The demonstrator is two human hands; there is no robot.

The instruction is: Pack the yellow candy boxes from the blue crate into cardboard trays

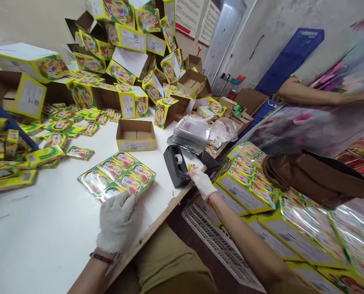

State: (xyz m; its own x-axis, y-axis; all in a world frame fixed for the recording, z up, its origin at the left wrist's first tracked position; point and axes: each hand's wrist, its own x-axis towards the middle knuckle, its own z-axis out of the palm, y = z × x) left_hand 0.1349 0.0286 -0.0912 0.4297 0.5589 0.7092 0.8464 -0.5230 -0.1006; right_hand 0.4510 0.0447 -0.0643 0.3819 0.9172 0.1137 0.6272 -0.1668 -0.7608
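My left hand (116, 222), in a white knit glove, has its fingers curled against the near edge of a shallow box of colourful packs (117, 173). This box lies flat on the white table, with several yellow-green packs showing under a shiny clear top. My right hand (203, 183), gloved with bare fingertips, reaches to the front of a black tape dispenser (176, 165). Its thumb and finger are pinched together at the dispenser's cutting end, on the tape end, which is barely visible. The white tape roll sits in the dispenser.
An open empty carton (136, 143) stands beyond the box. Loose small packs (58, 126) lie at left below piled cartons (120, 36). Clear plastic lids (191, 132) are stacked behind the dispenser. Filled boxes (249, 179) and a brown bag (316, 175) are at right, near another person's arm (316, 96).
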